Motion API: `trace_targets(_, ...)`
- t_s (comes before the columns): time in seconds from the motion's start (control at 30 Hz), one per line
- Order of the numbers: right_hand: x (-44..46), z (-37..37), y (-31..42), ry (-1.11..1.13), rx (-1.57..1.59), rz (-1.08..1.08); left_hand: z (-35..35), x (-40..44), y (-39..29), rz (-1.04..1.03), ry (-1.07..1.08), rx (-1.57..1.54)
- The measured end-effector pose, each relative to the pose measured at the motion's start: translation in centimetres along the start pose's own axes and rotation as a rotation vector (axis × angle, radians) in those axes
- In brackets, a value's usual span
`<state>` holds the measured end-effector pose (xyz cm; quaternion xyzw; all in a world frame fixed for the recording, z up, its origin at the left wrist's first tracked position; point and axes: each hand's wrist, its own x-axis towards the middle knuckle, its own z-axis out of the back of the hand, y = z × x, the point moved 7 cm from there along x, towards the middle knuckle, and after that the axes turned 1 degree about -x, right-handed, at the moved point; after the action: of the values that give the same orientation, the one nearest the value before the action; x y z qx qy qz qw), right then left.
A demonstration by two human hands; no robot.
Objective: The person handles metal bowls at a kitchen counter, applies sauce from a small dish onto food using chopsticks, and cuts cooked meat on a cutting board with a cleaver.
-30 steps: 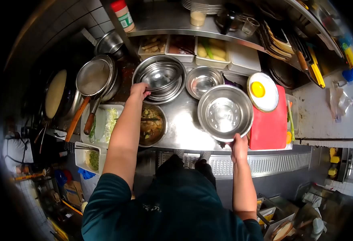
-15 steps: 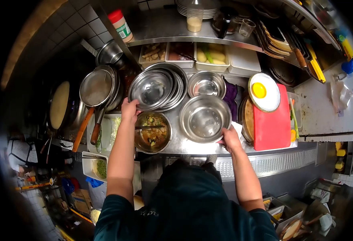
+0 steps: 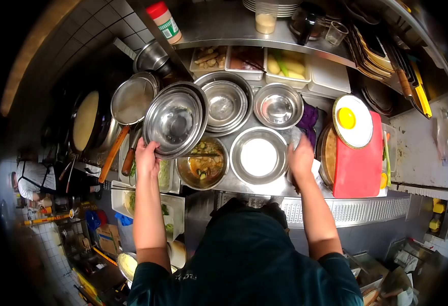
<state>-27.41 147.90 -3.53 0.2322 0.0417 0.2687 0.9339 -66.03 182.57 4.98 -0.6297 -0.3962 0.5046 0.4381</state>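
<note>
My left hand [image 3: 148,155] grips the near rim of some nested steel bowls [image 3: 175,122], lifted and tilted at the left. Behind them, more nested bowls [image 3: 226,104] rest on the counter. A single steel bowl [image 3: 259,155] sits flat in front of me. Just right of its rim is my right hand [image 3: 301,155], blurred; whether it holds anything I cannot make out. A smaller bowl [image 3: 278,106] stands behind. The pot of food [image 3: 202,166] is below the lifted bowls, with a utensil across it.
A red cutting board [image 3: 357,163] lies at the right, with a white plate [image 3: 353,121] bearing something yellow over its far end. Strainers [image 3: 132,99] and a pan [image 3: 87,121] are at the left. A shelf [image 3: 224,36] crosses above food containers. At the far left is another person [image 3: 35,178].
The bowls in my left hand came up off the stack and moved left. The single bowl now rests on the counter, and my right hand has let go of its rim.
</note>
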Motion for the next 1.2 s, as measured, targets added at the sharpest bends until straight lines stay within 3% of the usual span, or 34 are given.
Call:
trace_targets(0.03, 1.8, 0.0, -0.5, -0.267, 0.027, 0.092, 0.1, -0.8, 0.0, 0.000, -0.018, 0.007)
trace_targets(0.1, 6.3, -2.9, -3.0, -0.163, 0.109, -0.146, 0.6, -1.6, 0.6, 0.012, -0.017, -0.003)
trace_targets(0.17, 10.1, -5.6, -4.7, 0.077, 0.156, -0.355, 1.5, -1.9, 1.7, 0.038, -0.001, -0.017)
trace_targets(0.23, 13.7, -13.5, -10.1, 0.199, 0.359, -0.498, 0.9, -3.1, 1.8, 0.054, -0.051, -0.050)
trace_targets(0.37, 14.5, -10.3, -9.0, 0.069, 0.310, -0.419, 0.2, -3.0, 2.2, 0.011, 0.001, 0.000)
trace_targets(0.47, 10.6, -3.4, -6.9, 0.001, 0.496, -0.373, -0.8, -3.1, 2.1, -0.012, 0.021, 0.020)
trace_targets(0.57, 5.3, -0.6, -7.0, 0.011, 0.487, -0.233, -2.2, -2.4, 2.4, -0.059, 0.097, 0.008)
trace_targets(0.8, -6.4, -0.6, -0.5, 0.169, 0.329, -0.150, -9.0, -2.4, 4.2, -0.048, 0.295, 0.083)
trace_targets(0.83, -7.4, -3.1, -1.7, 0.177, 0.395, -0.222, -9.9, -2.5, 4.8, -0.046, 0.328, 0.095)
trace_targets(0.9, -9.4, -2.2, -0.2, 0.085, 0.466, -0.199, -11.6, -2.7, 5.7, -0.050, 0.390, 0.120)
trace_targets(0.97, -11.8, -0.5, 0.9, 0.037, 0.291, -0.144, -13.0, -3.3, 6.3, -0.071, 0.428, 0.211)
trace_targets(1.1, -15.5, -0.6, -0.7, 0.203, 0.415, -0.326, -15.2, -4.4, 8.0, -0.108, 0.519, 0.371)
trace_targets(1.17, -16.2, -2.0, -2.1, 0.264, 0.687, -0.507, -16.2, -5.4, 8.8, -0.098, 0.564, 0.411)
trace_targets(1.2, -16.5, -2.8, -2.6, 0.291, 0.825, -0.599, -16.8, -5.9, 8.5, -0.265, 0.572, 0.572)
